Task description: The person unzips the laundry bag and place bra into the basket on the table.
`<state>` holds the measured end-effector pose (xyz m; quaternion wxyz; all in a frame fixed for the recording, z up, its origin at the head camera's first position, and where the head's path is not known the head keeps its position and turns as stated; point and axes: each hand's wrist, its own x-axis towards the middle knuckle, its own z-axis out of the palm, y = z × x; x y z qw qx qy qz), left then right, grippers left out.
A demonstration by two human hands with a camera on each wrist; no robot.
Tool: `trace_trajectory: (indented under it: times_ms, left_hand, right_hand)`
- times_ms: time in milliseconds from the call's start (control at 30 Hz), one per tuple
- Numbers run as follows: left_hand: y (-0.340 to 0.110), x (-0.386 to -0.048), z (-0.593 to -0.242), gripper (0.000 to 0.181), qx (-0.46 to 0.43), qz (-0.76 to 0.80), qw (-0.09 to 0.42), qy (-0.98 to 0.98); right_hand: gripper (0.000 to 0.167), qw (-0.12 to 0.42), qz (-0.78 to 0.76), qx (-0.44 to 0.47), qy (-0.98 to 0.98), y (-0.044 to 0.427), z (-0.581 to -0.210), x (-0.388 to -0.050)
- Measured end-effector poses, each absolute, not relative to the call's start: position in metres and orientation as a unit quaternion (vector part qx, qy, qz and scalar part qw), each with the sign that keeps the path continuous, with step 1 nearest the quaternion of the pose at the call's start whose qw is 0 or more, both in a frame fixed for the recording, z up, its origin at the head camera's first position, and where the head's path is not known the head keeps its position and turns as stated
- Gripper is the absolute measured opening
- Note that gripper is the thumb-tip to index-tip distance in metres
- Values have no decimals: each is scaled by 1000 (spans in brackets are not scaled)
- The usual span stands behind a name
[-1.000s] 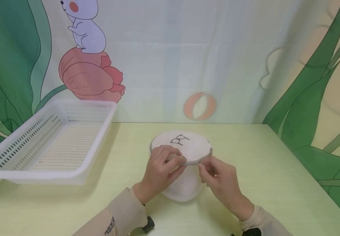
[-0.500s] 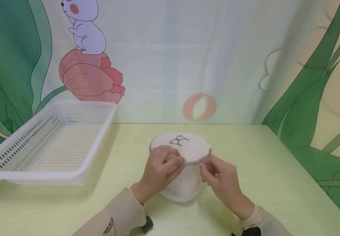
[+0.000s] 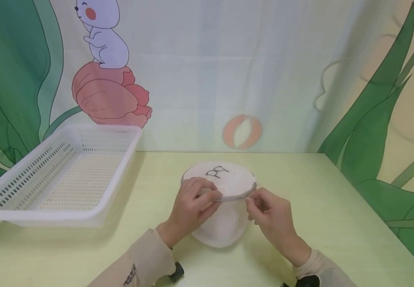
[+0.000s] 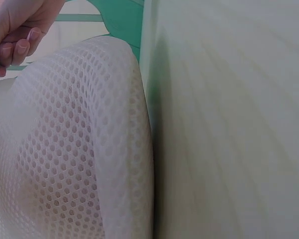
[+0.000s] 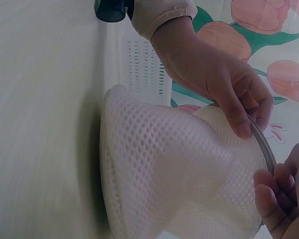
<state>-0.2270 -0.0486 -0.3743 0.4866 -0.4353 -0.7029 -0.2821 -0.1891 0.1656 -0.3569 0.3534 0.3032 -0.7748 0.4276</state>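
Observation:
A white mesh laundry bag (image 3: 221,229) stands upright on the table, its round top bearing a small dark line drawing. Around the top edge runs a grey zipper (image 3: 233,197). My left hand (image 3: 192,205) pinches this edge at the front left, thumb below and fingers above. At the front right, the thumb and index finger of my right hand (image 3: 273,213) pinch the small metal zipper pull, which they mostly hide. Honeycomb mesh of the bag's side fills much of the left wrist view. In the right wrist view, both hands meet the zippered edge.
To the left stands a white plastic basket (image 3: 119,175) with slotted walls, apart from the bag. The pale green table (image 3: 336,223) ends at the back against a curtain (image 3: 178,91) printed with plants and a rabbit.
My right hand has slid slightly to the right along the zippered edge. My left hand keeps its hold and has shifted a little left with the bag.

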Motion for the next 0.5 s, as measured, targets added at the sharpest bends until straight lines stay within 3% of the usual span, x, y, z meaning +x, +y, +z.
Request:
trace_trajectory:
  times_ms: [500]
  left_hand:
    - [-52, -230, -374, 9, -444, -305, 478, -694]
  right_hand:
    - [21, 333, 441, 269, -789, 170, -353, -189]
